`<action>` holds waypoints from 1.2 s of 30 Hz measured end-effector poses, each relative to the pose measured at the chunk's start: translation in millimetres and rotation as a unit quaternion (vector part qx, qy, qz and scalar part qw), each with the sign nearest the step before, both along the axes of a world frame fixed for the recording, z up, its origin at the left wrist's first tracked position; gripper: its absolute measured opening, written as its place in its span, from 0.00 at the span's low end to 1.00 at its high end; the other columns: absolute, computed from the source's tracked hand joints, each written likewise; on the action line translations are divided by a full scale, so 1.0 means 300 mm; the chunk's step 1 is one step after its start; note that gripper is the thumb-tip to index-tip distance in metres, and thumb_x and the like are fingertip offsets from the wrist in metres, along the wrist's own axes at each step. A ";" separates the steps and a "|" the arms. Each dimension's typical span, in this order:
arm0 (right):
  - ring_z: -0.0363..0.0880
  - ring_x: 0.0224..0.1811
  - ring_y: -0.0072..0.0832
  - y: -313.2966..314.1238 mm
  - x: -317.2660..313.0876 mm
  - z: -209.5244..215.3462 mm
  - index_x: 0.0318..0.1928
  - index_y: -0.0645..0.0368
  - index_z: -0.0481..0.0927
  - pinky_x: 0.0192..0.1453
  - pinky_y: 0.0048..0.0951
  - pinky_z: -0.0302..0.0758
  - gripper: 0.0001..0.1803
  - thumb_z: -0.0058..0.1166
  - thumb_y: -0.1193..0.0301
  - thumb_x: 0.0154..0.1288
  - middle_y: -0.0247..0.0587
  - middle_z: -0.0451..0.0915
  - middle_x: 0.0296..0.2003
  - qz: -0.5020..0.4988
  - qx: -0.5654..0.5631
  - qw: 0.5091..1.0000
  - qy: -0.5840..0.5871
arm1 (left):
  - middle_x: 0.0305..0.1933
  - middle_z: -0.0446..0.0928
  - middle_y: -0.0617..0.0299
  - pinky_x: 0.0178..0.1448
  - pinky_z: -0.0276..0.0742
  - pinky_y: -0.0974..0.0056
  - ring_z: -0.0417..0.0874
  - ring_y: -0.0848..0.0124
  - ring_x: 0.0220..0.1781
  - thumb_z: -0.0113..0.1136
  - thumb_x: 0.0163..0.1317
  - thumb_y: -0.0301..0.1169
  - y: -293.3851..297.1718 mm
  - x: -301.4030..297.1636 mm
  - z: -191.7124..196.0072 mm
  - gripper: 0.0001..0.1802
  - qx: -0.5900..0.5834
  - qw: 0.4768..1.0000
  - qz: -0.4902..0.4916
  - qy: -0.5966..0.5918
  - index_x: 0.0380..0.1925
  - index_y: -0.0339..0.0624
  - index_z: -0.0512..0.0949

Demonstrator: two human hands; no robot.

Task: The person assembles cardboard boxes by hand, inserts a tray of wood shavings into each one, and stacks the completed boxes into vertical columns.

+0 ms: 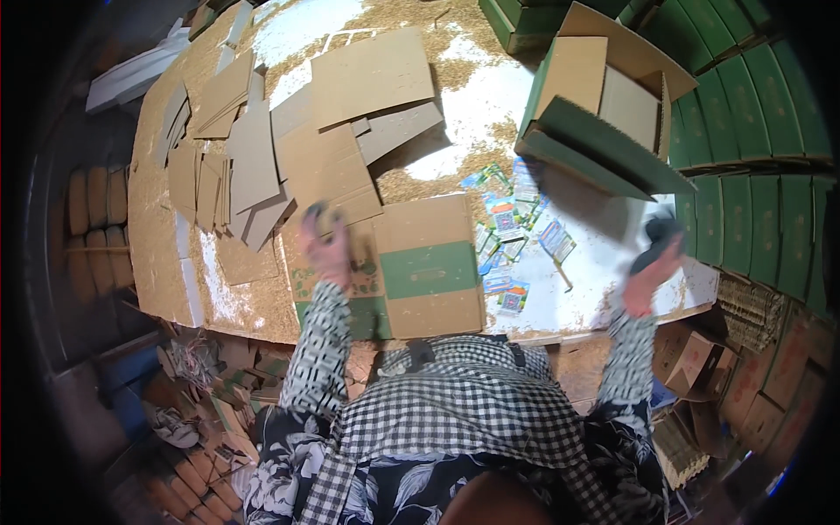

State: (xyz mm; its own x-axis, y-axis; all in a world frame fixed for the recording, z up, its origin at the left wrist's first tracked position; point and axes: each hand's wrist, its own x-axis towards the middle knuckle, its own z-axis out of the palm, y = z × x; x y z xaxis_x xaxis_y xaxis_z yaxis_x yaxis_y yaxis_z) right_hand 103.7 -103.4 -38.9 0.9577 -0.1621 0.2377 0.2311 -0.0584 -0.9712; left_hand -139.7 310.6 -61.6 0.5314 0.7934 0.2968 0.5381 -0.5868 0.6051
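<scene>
My left hand (pixel 328 249), with dark covering on its fingertips, hovers with fingers apart at the left part of a flat brown carton (pixel 430 308) with green bands. Whether it touches the carton, I cannot tell. On the right, my right hand (pixel 649 284) is smeared by motion above the table's right end. Something dark (pixel 658 236) covers or lies at its fingers; I cannot make out which. Between the hands lie scattered colourful printed leaflets (pixel 507 223) and a thin brown stick-like piece (pixel 564 273).
An open carton (pixel 560 140), green outside, stands at the far right with flaps spread. Loose cardboard sheets (pixel 372 79) overlap across the left of the white table (pixel 595 302), which is strewn with tan crumbs. Green boxes (pixel 744 96) are stacked along the right.
</scene>
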 end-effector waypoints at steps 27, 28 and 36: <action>0.69 0.41 0.22 0.661 -0.936 0.415 0.48 0.62 0.67 0.48 0.26 0.69 0.16 0.48 0.75 0.57 0.39 0.70 0.39 0.373 0.037 0.927 -0.007 | 0.39 0.75 0.61 0.47 0.71 0.68 0.74 0.74 0.42 0.51 0.64 0.29 0.499 -0.636 0.285 0.11 0.116 0.974 -0.091 -0.170 0.41 0.34 0.76; 0.69 0.42 0.22 0.636 -0.944 0.401 0.48 0.63 0.66 0.48 0.24 0.68 0.16 0.47 0.75 0.58 0.39 0.70 0.40 0.379 0.058 0.924 -0.015 | 0.35 0.76 0.61 0.48 0.71 0.68 0.75 0.73 0.41 0.52 0.63 0.29 0.492 -0.635 0.287 0.10 -0.059 0.961 -0.023 -0.270 0.41 0.34 0.76; 0.53 0.63 0.41 0.758 -0.618 0.268 0.60 0.60 0.61 0.66 0.39 0.54 0.38 0.62 0.67 0.48 0.55 0.52 0.60 0.253 -0.175 0.937 -0.163 | 0.62 0.66 0.49 0.69 0.56 0.51 0.63 0.53 0.65 0.68 0.44 0.50 0.003 -0.656 0.547 0.39 -0.133 0.907 -0.400 0.003 0.55 0.40 0.70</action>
State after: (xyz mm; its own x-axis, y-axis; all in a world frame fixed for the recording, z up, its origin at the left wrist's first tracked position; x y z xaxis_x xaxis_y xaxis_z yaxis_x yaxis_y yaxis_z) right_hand -81.9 124.0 41.5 0.7581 0.4358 0.4852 0.5964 -0.1623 -0.7861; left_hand -336.5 311.5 102.6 0.9697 0.1954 0.1468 0.0079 -0.6253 0.7803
